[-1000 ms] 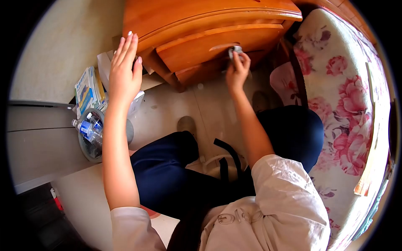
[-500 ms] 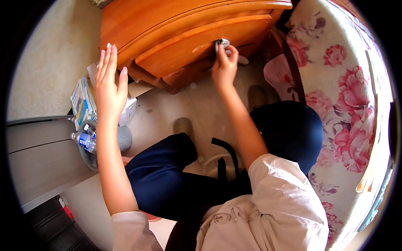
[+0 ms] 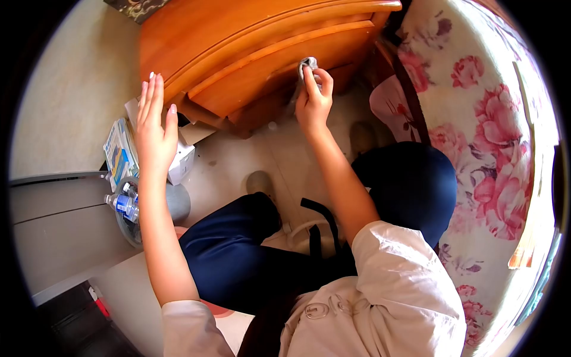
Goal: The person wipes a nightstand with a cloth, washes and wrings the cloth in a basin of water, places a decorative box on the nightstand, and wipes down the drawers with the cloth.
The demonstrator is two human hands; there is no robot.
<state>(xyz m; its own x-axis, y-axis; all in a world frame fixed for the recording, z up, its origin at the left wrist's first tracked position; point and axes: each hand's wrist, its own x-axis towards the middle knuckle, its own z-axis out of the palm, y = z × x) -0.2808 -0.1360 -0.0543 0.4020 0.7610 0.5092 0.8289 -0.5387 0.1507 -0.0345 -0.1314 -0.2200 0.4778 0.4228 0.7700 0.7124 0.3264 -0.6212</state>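
Note:
A crumpled grey cloth (image 3: 307,62) is pinched in the fingers of my right hand (image 3: 315,106). It lies close to the front of the orange-brown wooden drawer (image 3: 238,83), and I cannot tell whether it touches the wood. Part of the cloth, blurred, hangs beside the hand. My left hand (image 3: 156,134) holds nothing. Its fingers are stretched out and the thumb stands apart, by the left corner of the wooden cabinet (image 3: 202,41); whether the fingertips rest on it is unclear.
A grey bin (image 3: 177,201) with plastic bottles (image 3: 126,205) stands left, below stacked booklets (image 3: 119,152) and a white box (image 3: 183,160). A bed with a floral cover (image 3: 499,160) borders the right. My knees and shoes are on the tiled floor (image 3: 232,163).
My right hand has moved slightly left along the drawer front with the cloth. The left hand keeps its outstretched pose near the cabinet corner. The view has shifted slightly.

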